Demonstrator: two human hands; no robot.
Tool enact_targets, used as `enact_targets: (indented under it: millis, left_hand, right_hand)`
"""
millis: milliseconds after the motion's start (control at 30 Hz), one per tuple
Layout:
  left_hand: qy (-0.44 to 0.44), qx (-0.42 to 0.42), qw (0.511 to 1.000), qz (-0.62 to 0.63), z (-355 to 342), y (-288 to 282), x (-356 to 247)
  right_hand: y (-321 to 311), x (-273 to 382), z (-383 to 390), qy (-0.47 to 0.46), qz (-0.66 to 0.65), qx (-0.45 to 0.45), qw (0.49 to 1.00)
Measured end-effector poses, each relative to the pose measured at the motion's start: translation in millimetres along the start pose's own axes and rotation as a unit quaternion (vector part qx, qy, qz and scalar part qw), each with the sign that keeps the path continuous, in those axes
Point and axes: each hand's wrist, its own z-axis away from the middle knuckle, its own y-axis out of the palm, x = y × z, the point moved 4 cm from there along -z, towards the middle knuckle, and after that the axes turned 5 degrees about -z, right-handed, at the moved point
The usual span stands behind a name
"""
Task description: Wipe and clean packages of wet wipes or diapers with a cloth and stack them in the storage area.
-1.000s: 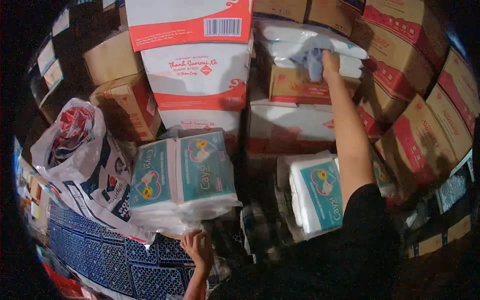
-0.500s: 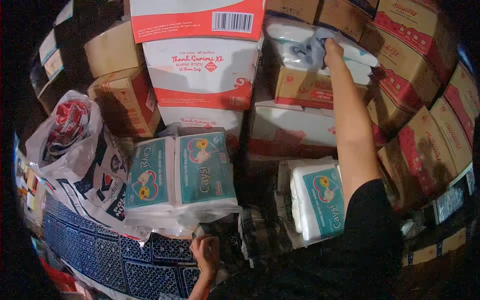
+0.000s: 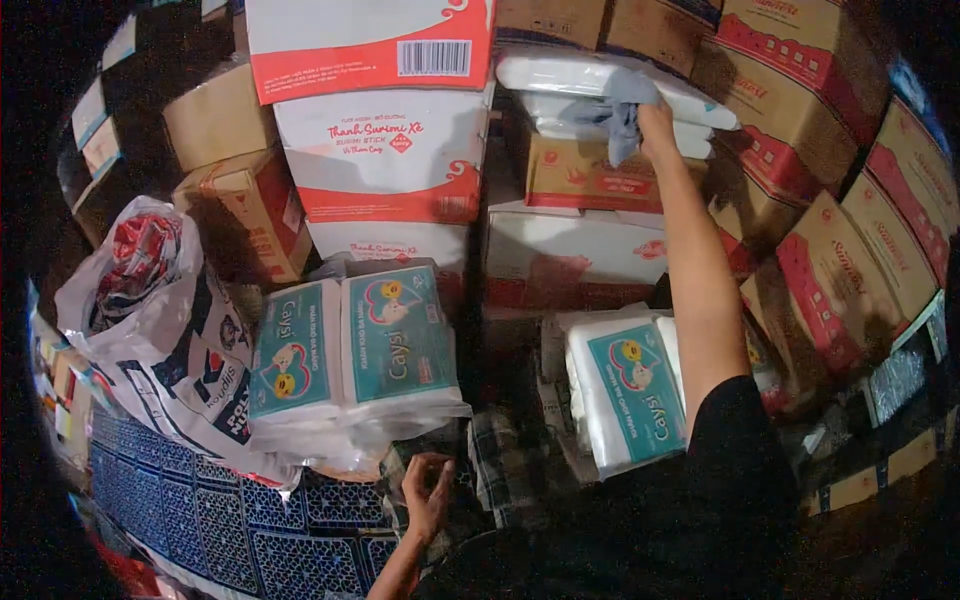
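The right hand (image 3: 657,122) hides its fingers behind the grey cloth (image 3: 618,118), so their grip cannot be made out. The white packs (image 3: 585,82) under the cloth run behind the cardboard boxes (image 3: 800,90) at the right. The left hand's (image 3: 428,492) forearm is cut off by the near edge.

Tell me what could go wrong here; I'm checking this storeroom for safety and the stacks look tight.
The right hand reaches high with a grey cloth against white plastic packs wedged between cartons; a push or tug could slide them off. The paper packs overhang just above the left hand and may tip forward. The tall red-and-white boxes look unevenly stacked and could shift if bumped.
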Motion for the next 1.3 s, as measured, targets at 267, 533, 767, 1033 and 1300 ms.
enact_targets:
  millis: [267,533,767,1033,1300]
  left_hand:
    - [-0.162,0.077,0.973,0.145,-4,11,3]
    - [-0.163,0.254,0.834,0.462,-77,58,-71]
    - [-0.228,0.103,0.816,0.521,-64,56,-54]
    - [-0.324,0.097,0.876,0.343,13,-5,44]
    - [-0.367,0.038,0.811,0.455,28,3,106]
  right_hand:
    - [-7,63,79,-0.027,-0.016,-0.052,0.998]
    - [-20,65,288,-0.246,0.024,0.064,0.967]
    - [-51,31,447,-0.181,0.112,0.307,0.927]
    - [-129,43,410,0.027,0.026,0.323,0.946]
    - [-84,-49,450,0.075,0.358,0.408,0.837]
